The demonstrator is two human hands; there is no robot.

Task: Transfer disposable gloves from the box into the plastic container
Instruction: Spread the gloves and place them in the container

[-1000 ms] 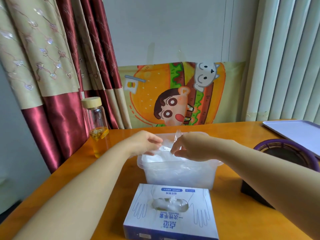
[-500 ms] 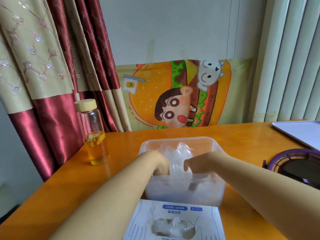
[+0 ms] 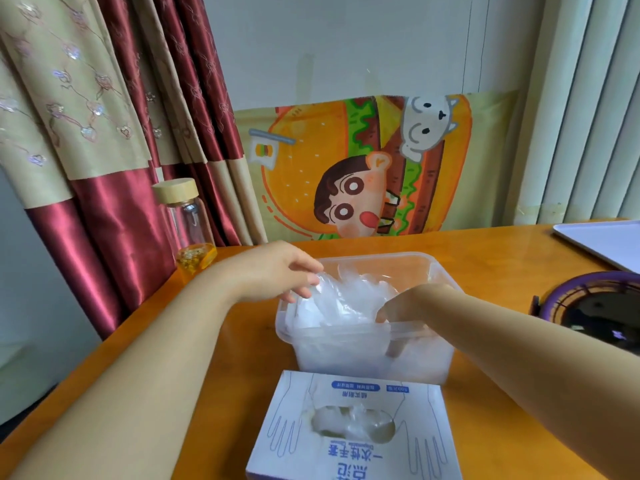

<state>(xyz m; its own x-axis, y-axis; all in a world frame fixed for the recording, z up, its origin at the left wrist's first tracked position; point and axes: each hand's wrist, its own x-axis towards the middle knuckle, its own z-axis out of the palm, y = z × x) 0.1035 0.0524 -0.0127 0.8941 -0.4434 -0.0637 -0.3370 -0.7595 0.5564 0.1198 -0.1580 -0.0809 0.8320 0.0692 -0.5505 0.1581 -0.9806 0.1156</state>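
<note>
A clear plastic container (image 3: 429, 271) stands mid-table, filled with crumpled translucent disposable gloves (image 3: 349, 299). My left hand (image 3: 277, 271) hovers at the container's left rim, its loosely bent fingertips touching the raised edge of the top glove. My right hand (image 3: 408, 306) reaches down inside the container at its near right side. Its fingers point downward and press into the gloves, showing dimly through the front wall. The white and blue glove box (image 3: 353, 434) lies just in front of the container, with gloves showing in its oval opening.
A glass bottle with a wooden lid (image 3: 188, 230) and yellow liquid stands at the left by the curtain. A round purple-rimmed black object (image 3: 595, 303) sits at the right, a white tray (image 3: 606, 240) behind it. A cartoon poster leans on the wall.
My left hand has come up out of the container to its left rim. My right hand has pushed deeper among the gloves. The view has moved closer.
</note>
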